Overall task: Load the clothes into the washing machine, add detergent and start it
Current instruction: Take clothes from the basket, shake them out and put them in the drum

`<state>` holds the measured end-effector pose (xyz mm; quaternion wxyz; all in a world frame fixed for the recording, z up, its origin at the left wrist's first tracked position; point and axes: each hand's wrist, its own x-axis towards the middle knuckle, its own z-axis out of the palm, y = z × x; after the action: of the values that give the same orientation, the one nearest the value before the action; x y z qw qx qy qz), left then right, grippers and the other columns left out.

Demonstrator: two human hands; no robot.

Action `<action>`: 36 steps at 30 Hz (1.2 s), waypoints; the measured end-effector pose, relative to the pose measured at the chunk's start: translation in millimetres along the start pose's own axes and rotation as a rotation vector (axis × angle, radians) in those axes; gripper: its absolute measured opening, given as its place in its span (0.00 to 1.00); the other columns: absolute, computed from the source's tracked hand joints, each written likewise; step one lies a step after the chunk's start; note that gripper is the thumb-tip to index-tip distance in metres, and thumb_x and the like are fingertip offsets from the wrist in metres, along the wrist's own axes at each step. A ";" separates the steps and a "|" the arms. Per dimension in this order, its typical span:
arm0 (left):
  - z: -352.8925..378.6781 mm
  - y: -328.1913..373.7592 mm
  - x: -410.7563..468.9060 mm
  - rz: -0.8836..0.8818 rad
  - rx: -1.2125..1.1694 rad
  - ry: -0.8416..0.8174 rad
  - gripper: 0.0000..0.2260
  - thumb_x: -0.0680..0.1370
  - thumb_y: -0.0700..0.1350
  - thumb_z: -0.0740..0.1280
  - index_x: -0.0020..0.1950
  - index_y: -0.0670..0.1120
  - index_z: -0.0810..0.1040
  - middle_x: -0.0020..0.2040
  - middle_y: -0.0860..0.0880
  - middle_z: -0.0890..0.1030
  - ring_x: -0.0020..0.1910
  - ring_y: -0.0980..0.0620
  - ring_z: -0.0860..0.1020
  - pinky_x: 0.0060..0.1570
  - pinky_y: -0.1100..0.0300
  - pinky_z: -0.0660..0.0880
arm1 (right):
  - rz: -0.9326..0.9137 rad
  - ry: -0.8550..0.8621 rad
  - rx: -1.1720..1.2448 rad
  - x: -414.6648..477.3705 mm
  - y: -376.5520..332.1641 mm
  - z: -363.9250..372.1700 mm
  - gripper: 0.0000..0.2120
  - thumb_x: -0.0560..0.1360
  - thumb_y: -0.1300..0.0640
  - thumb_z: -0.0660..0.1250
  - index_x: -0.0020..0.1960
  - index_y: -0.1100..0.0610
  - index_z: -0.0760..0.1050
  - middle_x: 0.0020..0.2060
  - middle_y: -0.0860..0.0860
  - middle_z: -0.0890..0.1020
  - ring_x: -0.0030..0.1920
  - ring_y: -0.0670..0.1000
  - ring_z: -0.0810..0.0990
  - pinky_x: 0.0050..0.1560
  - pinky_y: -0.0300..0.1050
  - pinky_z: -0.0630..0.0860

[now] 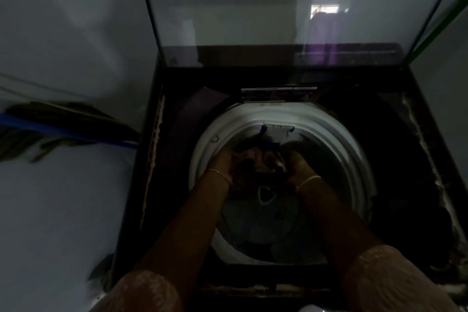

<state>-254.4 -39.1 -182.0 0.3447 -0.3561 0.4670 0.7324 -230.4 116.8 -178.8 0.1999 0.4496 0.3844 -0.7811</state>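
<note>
— Where are the clothes (pixel 258 163)?

— Left first: the washing machine (pixel 162 134) stands with its glass lid (pixel 253 15) raised at the far edge. Inside the white rim of the drum (pixel 202 149), toward its far side, the left hand (pixel 222 163) has its fingers curled into the dark bundle.

— And the other hand?

— The right hand (pixel 298 163) clasps the same bundle from its right side, fingers bent round the cloth. A thin bangle (pixel 217 173) circles each wrist. Everything is dim and blurred.
</note>
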 end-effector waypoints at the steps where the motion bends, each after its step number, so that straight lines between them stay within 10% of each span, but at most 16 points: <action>1: 2.3 -1.2 -0.2 -0.026 -0.063 -0.015 0.17 0.81 0.46 0.56 0.64 0.40 0.75 0.58 0.40 0.79 0.60 0.41 0.75 0.54 0.53 0.76 | -0.001 -0.005 0.006 -0.4 4.5 -0.3 0.17 0.83 0.57 0.48 0.46 0.62 0.74 0.28 0.57 0.81 0.38 0.55 0.76 0.43 0.48 0.73; 4: 2.0 -6.9 5.7 -0.027 -0.129 0.001 0.15 0.81 0.47 0.57 0.50 0.41 0.80 0.54 0.39 0.80 0.48 0.42 0.77 0.43 0.54 0.78 | -0.007 0.047 0.001 -0.6 11.4 -1.5 0.17 0.83 0.57 0.48 0.55 0.62 0.74 0.41 0.59 0.77 0.42 0.56 0.74 0.45 0.49 0.72; 8: 1.5 -3.9 0.0 -0.039 -0.134 -0.009 0.17 0.82 0.46 0.54 0.63 0.39 0.75 0.62 0.39 0.75 0.62 0.41 0.73 0.59 0.51 0.71 | -0.042 0.043 -0.090 -12.5 8.1 4.8 0.21 0.83 0.58 0.48 0.72 0.67 0.62 0.39 0.54 0.72 0.37 0.51 0.71 0.40 0.43 0.70; 12: 12.2 0.9 -17.4 -0.025 -0.059 -0.070 0.18 0.83 0.43 0.52 0.70 0.39 0.69 0.68 0.40 0.72 0.69 0.41 0.68 0.70 0.56 0.62 | -0.024 0.088 0.002 -38.0 -7.2 12.8 0.14 0.82 0.58 0.52 0.54 0.63 0.74 0.43 0.59 0.76 0.40 0.55 0.73 0.48 0.47 0.72; 15: 23.6 5.2 -48.8 0.027 0.055 -0.092 0.10 0.82 0.44 0.54 0.49 0.45 0.74 0.48 0.45 0.76 0.46 0.48 0.75 0.47 0.58 0.71 | -0.060 -0.013 0.080 -74.4 -21.3 13.5 0.15 0.81 0.59 0.52 0.40 0.62 0.72 0.38 0.58 0.76 0.38 0.55 0.73 0.44 0.48 0.72; 22: 62.5 2.1 -120.5 0.098 0.055 -0.328 0.15 0.81 0.48 0.54 0.62 0.46 0.75 0.60 0.50 0.78 0.61 0.50 0.74 0.66 0.52 0.64 | -0.281 -0.207 0.128 -154.2 -42.9 -40.4 0.13 0.79 0.54 0.54 0.53 0.54 0.76 0.52 0.51 0.83 0.54 0.50 0.79 0.60 0.47 0.69; 31: 176.5 -92.8 -183.0 -0.029 0.149 -0.627 0.14 0.80 0.46 0.56 0.59 0.47 0.78 0.58 0.49 0.82 0.58 0.51 0.78 0.58 0.56 0.72 | -0.537 -0.198 0.434 -262.2 -33.2 -180.0 0.14 0.68 0.55 0.60 0.52 0.54 0.77 0.50 0.50 0.84 0.51 0.48 0.82 0.62 0.44 0.71; 36: 241.2 -169.1 -216.1 -0.075 0.297 -0.720 0.13 0.80 0.46 0.57 0.59 0.46 0.78 0.60 0.48 0.81 0.56 0.50 0.79 0.59 0.56 0.71 | -0.616 -0.116 0.566 -295.0 -13.9 -275.6 0.13 0.79 0.54 0.54 0.56 0.55 0.76 0.55 0.52 0.83 0.49 0.48 0.84 0.61 0.47 0.71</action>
<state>-51.0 203.0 0.9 0.5609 -0.0395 0.4039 0.7216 63.8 330.6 -3.2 -0.1532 0.3062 0.2591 -0.9031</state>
